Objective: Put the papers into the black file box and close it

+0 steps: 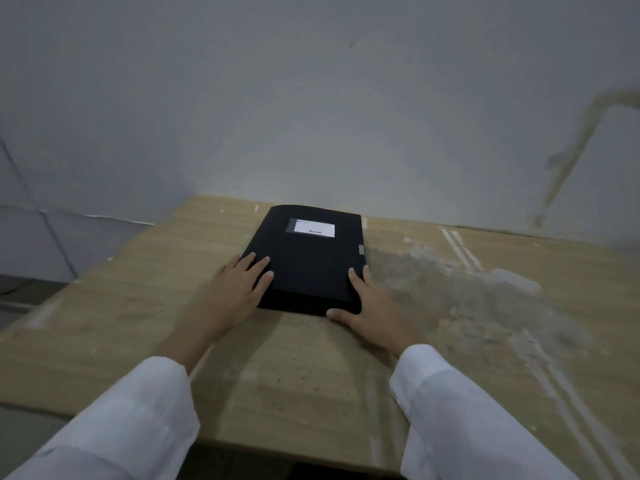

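Note:
The black file box [308,261] lies flat and closed on the wooden table [138,289], a white label [313,228] near its far end and a small grey clasp [361,250] on its right edge. My left hand [239,289] rests flat with its fingers on the box's near left corner. My right hand [370,306] holds the near right corner, thumb along the front edge and fingers up the right side. No papers are in sight.
A grey wall [311,116] rises just behind the table. White smears and scuffed streaks [467,289] cover the table's right half. The table's near edge [277,448] runs close below my sleeves. A tiled floor [34,244] shows at the left.

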